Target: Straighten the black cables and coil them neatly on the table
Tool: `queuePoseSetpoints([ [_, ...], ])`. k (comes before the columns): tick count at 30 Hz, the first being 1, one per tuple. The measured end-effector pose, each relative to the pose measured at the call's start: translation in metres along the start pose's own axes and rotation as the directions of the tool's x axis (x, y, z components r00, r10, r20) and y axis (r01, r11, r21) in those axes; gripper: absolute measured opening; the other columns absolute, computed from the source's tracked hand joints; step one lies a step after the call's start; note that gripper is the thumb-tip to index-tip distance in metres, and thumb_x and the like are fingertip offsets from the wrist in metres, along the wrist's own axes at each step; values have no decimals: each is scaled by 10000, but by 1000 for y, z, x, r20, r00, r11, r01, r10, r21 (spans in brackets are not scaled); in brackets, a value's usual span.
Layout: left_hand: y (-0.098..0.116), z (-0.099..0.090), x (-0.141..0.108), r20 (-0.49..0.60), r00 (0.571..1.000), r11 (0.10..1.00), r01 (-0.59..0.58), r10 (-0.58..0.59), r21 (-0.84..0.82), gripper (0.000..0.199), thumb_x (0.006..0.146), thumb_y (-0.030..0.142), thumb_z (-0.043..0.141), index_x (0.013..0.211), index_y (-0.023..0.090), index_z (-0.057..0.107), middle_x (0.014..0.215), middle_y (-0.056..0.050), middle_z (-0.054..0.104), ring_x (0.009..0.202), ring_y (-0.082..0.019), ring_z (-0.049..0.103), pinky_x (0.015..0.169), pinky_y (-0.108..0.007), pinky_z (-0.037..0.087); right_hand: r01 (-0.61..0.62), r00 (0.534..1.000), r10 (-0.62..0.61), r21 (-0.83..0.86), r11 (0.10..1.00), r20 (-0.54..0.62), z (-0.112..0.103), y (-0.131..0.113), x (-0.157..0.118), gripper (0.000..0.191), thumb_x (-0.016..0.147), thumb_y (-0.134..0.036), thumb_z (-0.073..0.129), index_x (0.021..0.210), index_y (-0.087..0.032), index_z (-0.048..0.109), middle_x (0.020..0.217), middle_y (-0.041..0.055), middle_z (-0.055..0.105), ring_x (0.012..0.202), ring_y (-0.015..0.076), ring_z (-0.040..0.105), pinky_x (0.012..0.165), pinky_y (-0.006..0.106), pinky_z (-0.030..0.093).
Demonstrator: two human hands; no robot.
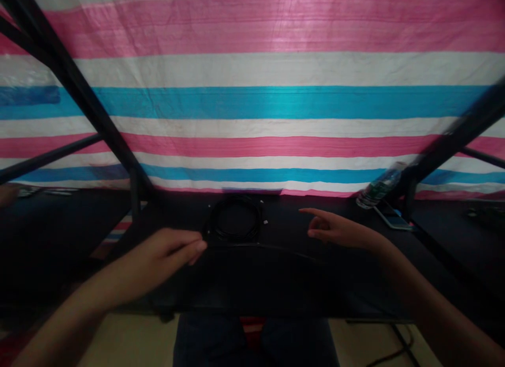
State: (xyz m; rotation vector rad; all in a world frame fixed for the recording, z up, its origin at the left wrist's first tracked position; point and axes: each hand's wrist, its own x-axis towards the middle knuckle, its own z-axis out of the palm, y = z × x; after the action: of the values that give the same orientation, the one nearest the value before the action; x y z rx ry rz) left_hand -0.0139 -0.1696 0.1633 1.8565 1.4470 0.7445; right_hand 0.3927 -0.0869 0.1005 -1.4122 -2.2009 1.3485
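Observation:
A coiled black cable point(236, 237) lies on the black table point(252, 283), near its back edge. My left hand point(177, 251) is at the coil's lower left, fingers pinched on a black cable that stretches to the right below the coil. My right hand point(335, 230) hovers to the right of the coil, its index finger pointing left and the other fingers curled but apart, with nothing seen in it. The dark cable's right end fades into the dark tabletop below my right hand.
A clear plastic bottle point(381, 187) leans at the back right beside a phone point(394, 218). Black metal frame bars point(94, 120) rise on both sides. A striped sheet point(276, 101) hangs behind. Part of another person's hand point(7, 195) shows at the far left.

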Motion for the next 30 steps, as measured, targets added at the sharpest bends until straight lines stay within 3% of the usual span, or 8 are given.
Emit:
queuePoseSetpoints([
  [3,18,20,18,171,984,993,-70,53,93,392,938,448,504,647,206,603,623,24,606,596,-150,550,571,-238,382,185,957,-209,131,974,203,21,-39,5,689,902,-481,640,1483,-158,456,1006,79,696,873,181,665,788,333,536],
  [7,28,40,38,167,981,990,-111,95,92,389,962,443,463,700,196,610,652,24,585,642,-154,542,608,-249,367,364,927,-369,64,929,74,55,-82,3,471,1000,-363,520,1435,-182,538,981,65,742,818,160,675,771,314,538],
  [10,19,37,42,143,987,995,-82,73,62,395,942,481,487,719,189,632,677,13,579,663,-163,537,598,-249,367,414,902,-419,-66,908,-105,50,-83,1,371,1006,-308,488,1317,-197,656,1125,74,754,967,196,693,876,344,535],
  [15,-26,10,34,126,991,997,23,-33,76,428,892,535,550,652,187,620,623,23,538,596,-146,484,535,-224,345,199,877,-281,-238,951,-391,-2,-36,-11,342,948,-394,541,1115,-186,754,1062,88,778,963,259,711,871,381,548],
  [20,-62,-10,27,46,998,962,29,-42,270,449,876,559,563,609,201,607,558,23,528,528,-147,482,502,-229,334,0,877,-135,-280,960,-462,-37,5,-28,379,860,-552,619,898,-212,782,897,83,777,851,277,695,793,400,543],
  [23,-68,-19,26,-46,998,923,-12,32,385,440,886,554,530,621,215,625,532,23,531,487,-144,467,494,-234,319,-29,898,-64,-205,978,-435,-45,12,-40,448,776,-631,673,895,-217,795,851,89,770,761,263,666,694,381,521],
  [26,-77,-33,22,-131,983,859,-48,132,509,409,880,531,540,634,215,622,526,40,511,486,-120,453,522,-208,312,-91,944,68,-57,994,-322,-48,11,-55,508,769,-647,669,970,-201,805,692,73,695,554,174,536,506,304,394],
  [30,-104,-59,10,-282,887,737,-90,365,670,269,830,441,606,704,208,653,619,42,566,588,-117,511,590,-171,332,-201,958,216,97,975,-188,-52,11,-74,488,786,-627,654,945,-193,810,555,9,518,484,115,410,474,291,302],
])
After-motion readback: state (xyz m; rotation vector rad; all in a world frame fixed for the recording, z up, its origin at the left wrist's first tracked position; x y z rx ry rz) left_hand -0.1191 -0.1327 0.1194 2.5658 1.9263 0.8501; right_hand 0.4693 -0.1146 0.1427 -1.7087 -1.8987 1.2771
